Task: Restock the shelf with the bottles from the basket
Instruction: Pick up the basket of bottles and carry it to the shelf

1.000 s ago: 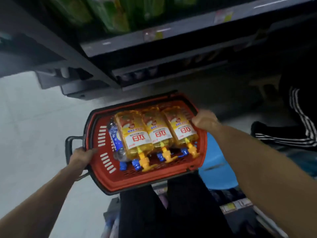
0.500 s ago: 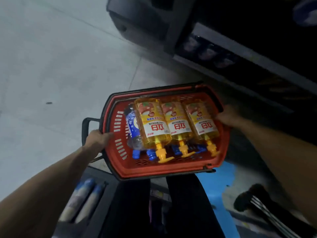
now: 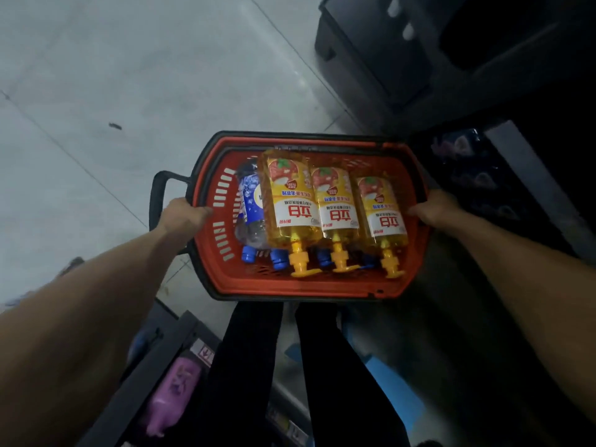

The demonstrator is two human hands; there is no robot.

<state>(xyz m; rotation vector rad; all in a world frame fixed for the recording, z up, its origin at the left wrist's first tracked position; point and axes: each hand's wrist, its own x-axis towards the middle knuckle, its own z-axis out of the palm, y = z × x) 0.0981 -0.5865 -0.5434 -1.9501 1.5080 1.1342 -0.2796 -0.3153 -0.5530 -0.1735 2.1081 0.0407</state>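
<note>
A red basket [image 3: 290,287] with a black rim is held level in front of me above my dark-trousered legs. My left hand [image 3: 183,216] grips its left rim beside the black handle [image 3: 158,195]. My right hand [image 3: 435,209] grips the right rim. Three yellow pump bottles lie side by side on top: left [image 3: 287,201], middle [image 3: 335,204] and right [image 3: 382,211], pumps pointing toward me. Clear bottles with blue caps [image 3: 251,201] lie under them at the left. A dark low shelf [image 3: 503,175] with packaged goods runs along the right.
Grey tiled floor [image 3: 129,75] fills the upper left. A dark shelf base [image 3: 371,43] stands at top right. Another shelf with a purple bottle [image 3: 174,395] sits at bottom left. A blue stool [image 3: 396,398] shows behind my legs.
The view has swung down and left, away from the shelving, toward the floor. The basket turned with it and stays gripped by both hands.
</note>
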